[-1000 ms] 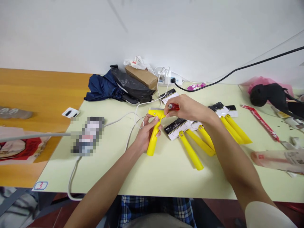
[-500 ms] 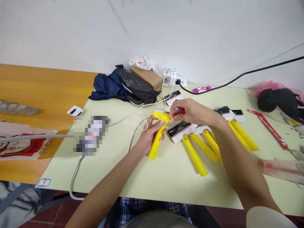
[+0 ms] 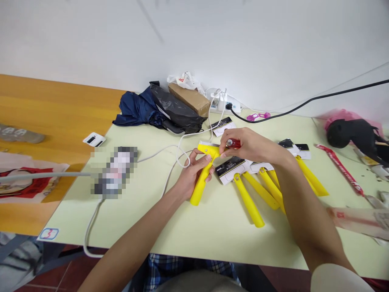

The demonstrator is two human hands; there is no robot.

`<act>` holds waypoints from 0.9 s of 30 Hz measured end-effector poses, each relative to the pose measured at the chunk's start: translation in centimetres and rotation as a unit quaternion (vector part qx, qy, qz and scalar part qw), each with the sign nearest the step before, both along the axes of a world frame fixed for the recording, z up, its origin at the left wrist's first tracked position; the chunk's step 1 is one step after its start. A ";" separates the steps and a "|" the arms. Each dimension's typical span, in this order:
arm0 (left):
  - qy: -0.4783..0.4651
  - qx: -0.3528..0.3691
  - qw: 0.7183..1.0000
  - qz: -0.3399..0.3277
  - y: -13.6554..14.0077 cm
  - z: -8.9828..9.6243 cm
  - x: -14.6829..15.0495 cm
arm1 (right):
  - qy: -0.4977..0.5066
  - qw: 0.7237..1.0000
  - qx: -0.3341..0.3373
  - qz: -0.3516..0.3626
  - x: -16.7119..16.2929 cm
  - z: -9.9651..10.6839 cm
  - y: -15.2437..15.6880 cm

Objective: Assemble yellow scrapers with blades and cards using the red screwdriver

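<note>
My left hand (image 3: 192, 172) is closed around the handle of a yellow scraper (image 3: 199, 190), which stands tilted above the table, with its T-shaped head up. A small screw and a thin metal blade edge show on that head. My right hand (image 3: 244, 142) grips a screwdriver (image 3: 234, 143) by its red handle, and its fingertips are at the right end of the scraper's head. The screwdriver's tip cannot be made out. To the right lie several more yellow scrapers (image 3: 249, 202) with black-and-white cards (image 3: 231, 168) over their heads; my right forearm hides part of them.
A pixelated device (image 3: 115, 172) with white cables lies on the left. Behind are a dark blue cloth bundle (image 3: 133, 107), a cardboard box (image 3: 191, 99) and a power strip (image 3: 220, 104). A red strip-shaped packet (image 3: 342, 168) and a black object (image 3: 349, 132) lie at right.
The view has shifted slightly. Both hands keep their grip, with the screwdriver and the scraper in nearly the same place.
</note>
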State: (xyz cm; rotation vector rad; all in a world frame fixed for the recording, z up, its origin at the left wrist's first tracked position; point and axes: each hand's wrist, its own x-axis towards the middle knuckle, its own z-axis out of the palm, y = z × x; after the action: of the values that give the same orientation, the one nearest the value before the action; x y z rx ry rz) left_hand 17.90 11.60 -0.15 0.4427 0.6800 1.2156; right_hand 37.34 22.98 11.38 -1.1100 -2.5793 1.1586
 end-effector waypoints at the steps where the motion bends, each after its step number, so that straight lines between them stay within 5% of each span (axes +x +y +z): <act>1: 0.000 -0.001 1.000 0.000 0.0 0.0 0.0 | 0.002 1.000 -0.003 -0.001 0.0 0.0 0.0; 18: 0.057 0.009 0.998 -0.018 -0.3 -0.1 0.2 | -0.070 0.996 0.063 0.009 0.6 0.9 -0.3; 27: 0.053 -0.008 0.999 0.005 -0.3 0.2 0.2 | -0.033 0.999 0.038 0.009 0.5 0.4 -0.5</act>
State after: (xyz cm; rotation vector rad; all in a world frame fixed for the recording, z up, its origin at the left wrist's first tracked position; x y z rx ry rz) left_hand 18.08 11.26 0.03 0.4935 0.7820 1.2011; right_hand 37.85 22.53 11.74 -1.1301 -2.6630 1.0337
